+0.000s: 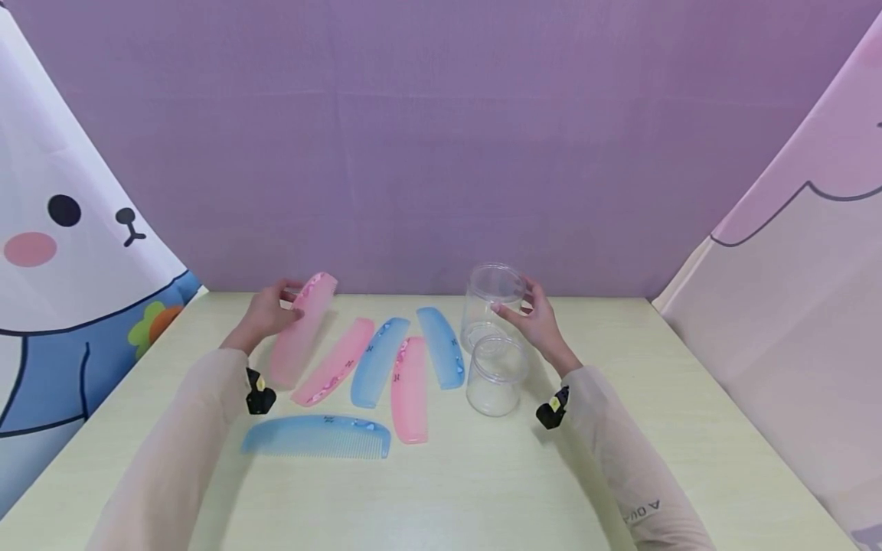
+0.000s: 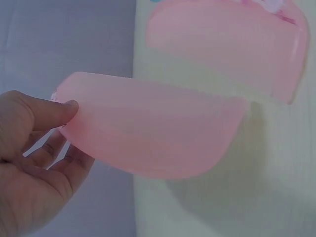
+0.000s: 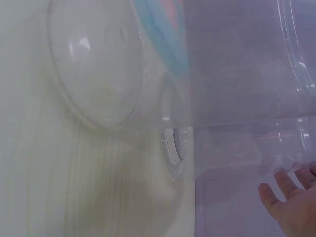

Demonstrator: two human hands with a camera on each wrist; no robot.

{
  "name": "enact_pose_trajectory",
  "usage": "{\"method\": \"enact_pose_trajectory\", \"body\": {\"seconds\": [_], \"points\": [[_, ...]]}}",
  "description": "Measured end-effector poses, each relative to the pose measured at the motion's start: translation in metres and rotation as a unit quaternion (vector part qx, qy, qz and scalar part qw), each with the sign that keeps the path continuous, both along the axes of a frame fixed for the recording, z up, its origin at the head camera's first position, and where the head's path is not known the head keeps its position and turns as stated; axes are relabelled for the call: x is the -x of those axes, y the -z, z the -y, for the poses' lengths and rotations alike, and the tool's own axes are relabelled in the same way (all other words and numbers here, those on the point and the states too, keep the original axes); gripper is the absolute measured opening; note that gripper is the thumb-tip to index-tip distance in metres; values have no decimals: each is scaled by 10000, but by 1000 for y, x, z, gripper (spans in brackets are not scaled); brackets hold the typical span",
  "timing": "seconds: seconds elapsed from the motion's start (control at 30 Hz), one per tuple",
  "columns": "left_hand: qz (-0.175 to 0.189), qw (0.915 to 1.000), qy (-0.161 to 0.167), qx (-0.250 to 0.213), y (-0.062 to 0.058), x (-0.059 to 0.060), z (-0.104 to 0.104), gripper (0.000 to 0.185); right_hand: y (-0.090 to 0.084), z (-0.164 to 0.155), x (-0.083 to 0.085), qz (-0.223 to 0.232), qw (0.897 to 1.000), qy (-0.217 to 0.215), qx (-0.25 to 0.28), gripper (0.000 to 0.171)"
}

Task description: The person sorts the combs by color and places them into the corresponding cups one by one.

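My left hand (image 1: 265, 314) pinches a pink comb (image 1: 303, 333) near its decorated upper end, thumb on one face and fingers behind. The left wrist view shows this comb (image 2: 153, 128) tilted, its far end close to the table. On the right, my right hand (image 1: 539, 320) holds the side of a tall clear plastic jar (image 1: 482, 310) that stands near the table's back edge. Its thumb lies across the near wall, and the other fingers are at the right side. In the right wrist view, fingertips of that hand (image 3: 296, 205) meet the transparent wall; the thumb is hidden there.
A shorter clear container (image 1: 492, 394) stands in front of the tall jar. Between the hands lie two pink combs (image 1: 338, 363) and two blue combs (image 1: 379, 363), fanned out. Another blue comb (image 1: 313, 436) lies crosswise nearer the front. A purple cloth (image 1: 413, 153) hangs behind the table.
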State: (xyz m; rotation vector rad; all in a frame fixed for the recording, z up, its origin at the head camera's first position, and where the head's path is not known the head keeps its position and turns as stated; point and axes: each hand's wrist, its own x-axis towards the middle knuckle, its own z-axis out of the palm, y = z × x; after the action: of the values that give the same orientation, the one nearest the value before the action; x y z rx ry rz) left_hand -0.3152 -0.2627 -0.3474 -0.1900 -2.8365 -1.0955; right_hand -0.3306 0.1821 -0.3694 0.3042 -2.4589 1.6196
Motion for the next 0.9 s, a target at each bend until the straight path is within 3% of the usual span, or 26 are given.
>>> {"method": "enact_pose_trajectory", "body": {"seconds": [0.27,0.53,0.77,0.9], "points": [[-69,9993,61,-372,-12,3,-11,56,-1,0,-1,14,10000,-16,16,84],[-131,9970,201,-737,-24,4,-34,52,-2,1,-2,15,10000,-1,39,84],[-191,9943,215,-1026,-27,6,-56,51,-2,0,-1,15,10000,-22,56,83],[-277,9916,245,-1239,-27,7,-70,50,-10,3,-8,106,9997,-107,196,80]]}}
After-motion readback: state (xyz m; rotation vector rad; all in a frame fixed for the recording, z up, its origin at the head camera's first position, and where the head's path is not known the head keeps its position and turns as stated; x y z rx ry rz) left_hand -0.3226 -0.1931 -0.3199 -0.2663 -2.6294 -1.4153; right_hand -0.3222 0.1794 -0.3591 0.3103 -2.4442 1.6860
